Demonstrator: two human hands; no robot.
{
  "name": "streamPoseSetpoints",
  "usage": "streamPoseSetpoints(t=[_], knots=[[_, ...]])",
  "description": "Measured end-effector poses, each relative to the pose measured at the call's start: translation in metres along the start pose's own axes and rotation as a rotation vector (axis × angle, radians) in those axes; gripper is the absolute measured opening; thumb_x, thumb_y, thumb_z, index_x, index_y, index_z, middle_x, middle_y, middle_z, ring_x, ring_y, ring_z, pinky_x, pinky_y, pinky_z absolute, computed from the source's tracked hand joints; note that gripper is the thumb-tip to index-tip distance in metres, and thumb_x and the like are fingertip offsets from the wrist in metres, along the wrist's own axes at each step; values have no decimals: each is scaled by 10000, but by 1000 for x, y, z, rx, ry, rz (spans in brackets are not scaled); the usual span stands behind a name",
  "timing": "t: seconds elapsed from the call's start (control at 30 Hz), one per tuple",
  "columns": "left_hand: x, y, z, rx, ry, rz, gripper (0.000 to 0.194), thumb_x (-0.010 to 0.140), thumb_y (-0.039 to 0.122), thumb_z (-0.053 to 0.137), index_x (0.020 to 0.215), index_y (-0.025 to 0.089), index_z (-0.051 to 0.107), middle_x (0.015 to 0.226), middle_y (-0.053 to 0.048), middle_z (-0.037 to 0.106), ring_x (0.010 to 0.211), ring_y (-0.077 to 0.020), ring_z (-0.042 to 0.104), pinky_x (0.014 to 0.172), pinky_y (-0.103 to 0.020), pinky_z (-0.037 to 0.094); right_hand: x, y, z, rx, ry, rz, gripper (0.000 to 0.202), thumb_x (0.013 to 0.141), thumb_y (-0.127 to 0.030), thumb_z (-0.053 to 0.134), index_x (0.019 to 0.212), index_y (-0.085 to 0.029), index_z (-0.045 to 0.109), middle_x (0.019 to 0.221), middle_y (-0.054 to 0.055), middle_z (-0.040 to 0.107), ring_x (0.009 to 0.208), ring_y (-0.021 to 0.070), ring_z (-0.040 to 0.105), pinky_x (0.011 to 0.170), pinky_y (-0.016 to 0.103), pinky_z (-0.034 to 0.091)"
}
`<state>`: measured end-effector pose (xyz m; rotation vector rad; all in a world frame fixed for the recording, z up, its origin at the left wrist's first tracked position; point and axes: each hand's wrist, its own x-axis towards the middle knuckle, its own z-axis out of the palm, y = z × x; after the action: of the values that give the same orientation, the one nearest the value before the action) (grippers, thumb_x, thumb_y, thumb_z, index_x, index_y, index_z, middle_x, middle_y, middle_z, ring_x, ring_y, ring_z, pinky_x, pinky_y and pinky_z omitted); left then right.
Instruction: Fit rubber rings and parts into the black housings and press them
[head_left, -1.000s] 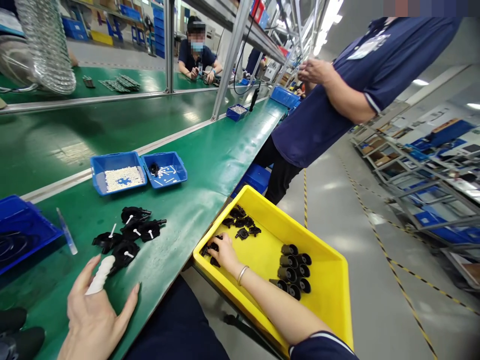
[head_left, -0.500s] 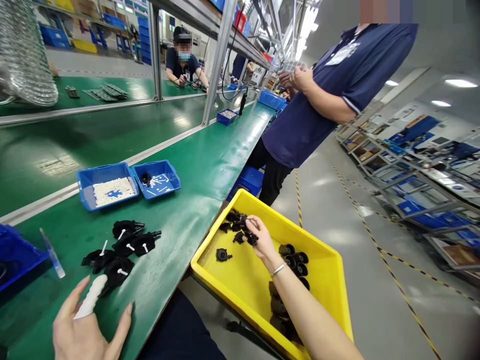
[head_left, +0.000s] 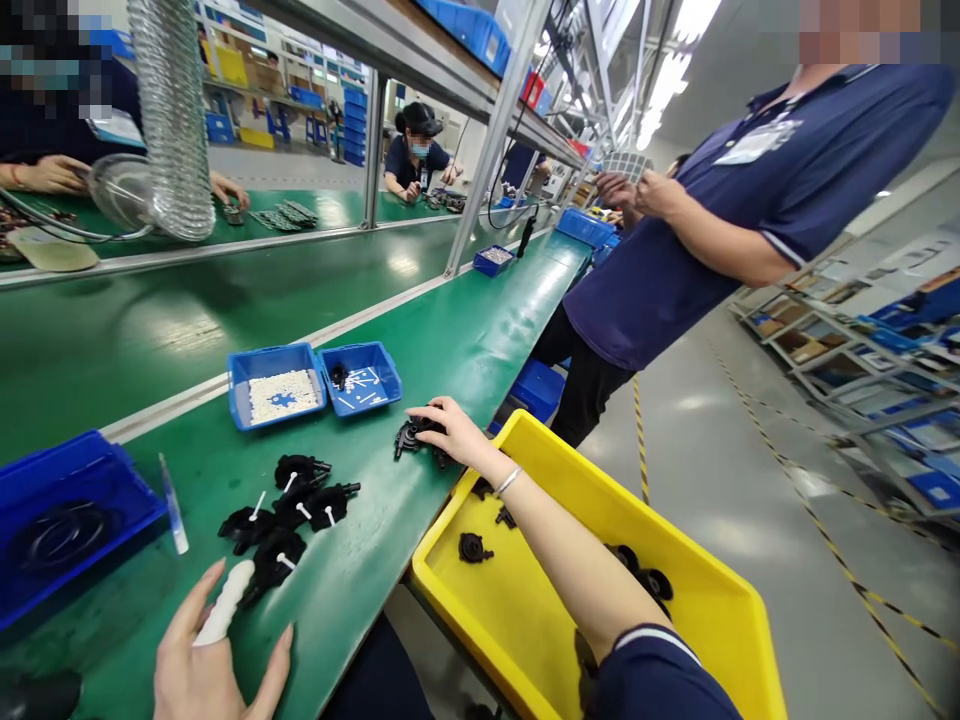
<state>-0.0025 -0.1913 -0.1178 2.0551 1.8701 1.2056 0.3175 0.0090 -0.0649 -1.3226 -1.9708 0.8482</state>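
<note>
My right hand (head_left: 455, 437) is over the green bench near its edge, fingers curled over a few black plastic parts (head_left: 407, 438); how many is hidden. These parts have a round body with short stubs. My left hand (head_left: 217, 650) rests at the bench, fingers spread and holding nothing, with a white cover on one finger. Just beyond its fingertips lies a group of black plastic parts (head_left: 276, 555) with white pins standing or leaning in them. Another round black part (head_left: 472, 547) lies in the yellow bin (head_left: 517, 610) beneath my right forearm.
Two small blue trays (head_left: 277, 388) hold white pieces; the right-hand one (head_left: 365, 378) also has a black part. A dark blue bin (head_left: 75, 520) with dark loops and a clear tube (head_left: 173, 505) lie at left. A co-worker (head_left: 675, 220) stands at right; others sit across the bench.
My right hand has moved from inside the yellow bin up to the bench, bringing black parts with it. The left hand stays spread beside the group. The view has shifted left.
</note>
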Motion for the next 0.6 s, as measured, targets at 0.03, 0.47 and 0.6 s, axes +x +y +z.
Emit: streamPoseSetpoints(t=[0.03,0.47,0.6], knots=[[0,1,0,-4,3,-2,751,793,399,681,1460,221,385,1307,-162,500,1209,-412,542,1119,-667,397,4,2,0,-11,-5,-8,450,815,-226,792,1241,-326,685,1133,30,575,1082,195,583,1092,399,424],[-4,-8,11,58,-13,-45,752,785,416,655,1457,203,393,1288,-164,514,1151,-393,559,1095,-615,448,28,42,6,-22,362,15,396,1008,-498,461,1232,-199,593,1268,111,623,1218,213,578,1107,389,431],[-2,-9,11,146,-7,22,764,816,451,581,1466,113,364,1286,-231,514,1024,-410,594,987,-663,485,34,43,-6,1,539,43,475,1051,-525,282,1289,-202,538,1293,110,625,1230,202,593,1059,388,473]])
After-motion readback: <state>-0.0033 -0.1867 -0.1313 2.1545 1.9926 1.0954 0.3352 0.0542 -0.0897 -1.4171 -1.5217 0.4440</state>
